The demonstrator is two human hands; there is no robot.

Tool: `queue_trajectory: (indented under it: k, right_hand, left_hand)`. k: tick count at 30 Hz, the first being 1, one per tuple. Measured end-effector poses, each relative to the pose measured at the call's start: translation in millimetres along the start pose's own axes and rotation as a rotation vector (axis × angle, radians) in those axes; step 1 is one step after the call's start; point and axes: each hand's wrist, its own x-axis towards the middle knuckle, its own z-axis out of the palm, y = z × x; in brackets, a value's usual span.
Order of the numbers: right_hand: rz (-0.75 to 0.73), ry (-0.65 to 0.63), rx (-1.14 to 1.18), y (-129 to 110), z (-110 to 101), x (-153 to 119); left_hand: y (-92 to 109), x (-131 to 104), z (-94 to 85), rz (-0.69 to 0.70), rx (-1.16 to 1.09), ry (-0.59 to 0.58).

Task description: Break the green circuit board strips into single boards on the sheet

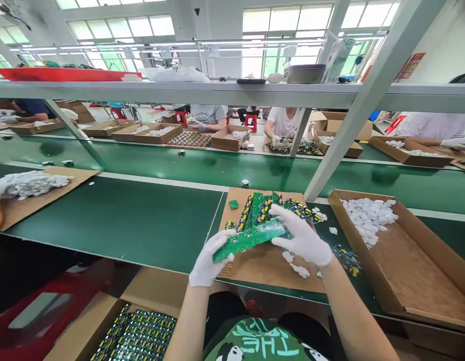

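My left hand (210,258), in a white glove, grips the left end of a long green circuit board strip (251,238), which is tilted up to the right. At the other end, my right hand (303,238), also gloved in white, has its thumb and fingers spread around the strip without closing on it. Below and behind lie more circuit board strips (257,208) with yellow and black parts, on a cardboard sheet (251,271). A small green board piece (233,204) rests at the sheet's far left. White scraps (300,271) lie beneath my right hand.
To the right stands a cardboard tray (424,271) with white pieces (370,215). Loose wired parts (347,260) lie beside it. A slanted metal post (345,135) rises behind. A box of boards (138,333) sits low at left. Co-workers sit across the green conveyor (150,163).
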Motion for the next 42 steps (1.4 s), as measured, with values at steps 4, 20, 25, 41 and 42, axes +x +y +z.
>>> queue_trajectory:
  k: [4, 20, 25, 41, 42]
  right_hand:
    - [0.336, -0.031, 0.389, -6.1, 20.0, 13.6]
    - [0.149, 0.052, -0.259, -15.8, 118.9, 89.8]
    - [0.227, 0.066, -0.189, 6.3, 116.0, 110.0]
    - [0.317, 0.074, 0.151, -22.9, 137.0, 59.8]
    - [0.303, 0.102, 0.116, -21.7, 137.1, 59.4]
  left_hand:
    - [-12.2, -18.4, -3.8, 0.169, 0.058, 0.025]
    - [-28.2, -26.9, -34.5, 0.210, 0.266, 0.394]
    - [-27.8, -25.7, -42.7, 0.186, 0.205, 0.416]
    - [-16.0, 4.2, -5.3, 0.576, 0.270, 0.517]
    - [-16.8, 4.0, -5.0, 0.584, 0.306, 0.536]
